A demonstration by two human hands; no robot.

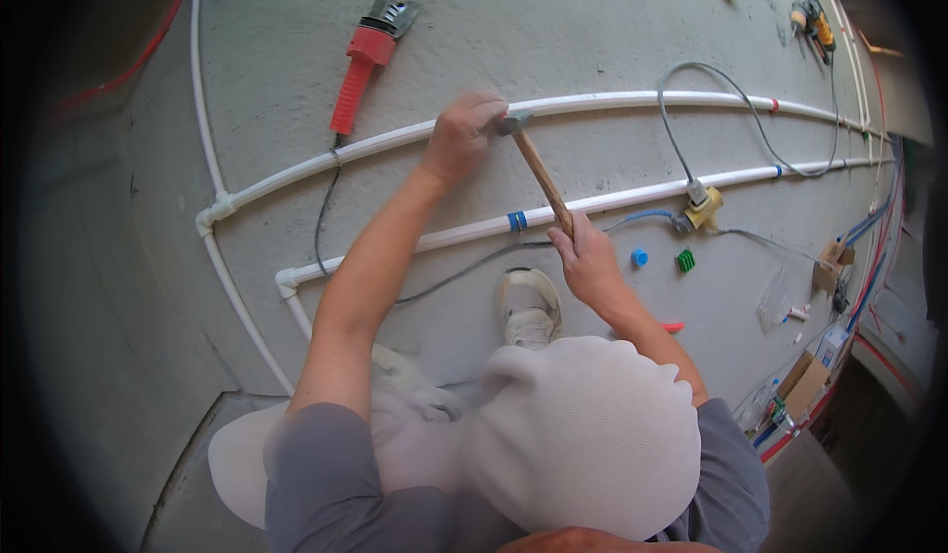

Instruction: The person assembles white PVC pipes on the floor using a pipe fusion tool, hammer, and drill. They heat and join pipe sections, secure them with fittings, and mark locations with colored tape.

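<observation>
My right hand (590, 265) is wrapped around the wooden handle of a hammer (541, 176). The hammer's metal head lies against the farther white pipe (602, 102), close to the fingers of my left hand (464, 138). Slightly blurred, my left hand is closed at that same pipe; what its fingertips pinch is too small and hidden to make out. A nearer white pipe (462, 234) with a blue band (517, 221) runs below both hands. Both pipes lie along the grey concrete floor.
A red-handled angle grinder (365, 64) lies beyond the pipes, its cord crossing them. A yellow plug connector (703, 207) sits by the nearer pipe. Blue (640, 257) and green (685, 260) tape rolls lie to the right, a drill (812, 22) far right. My shoe (528, 306) stands close by.
</observation>
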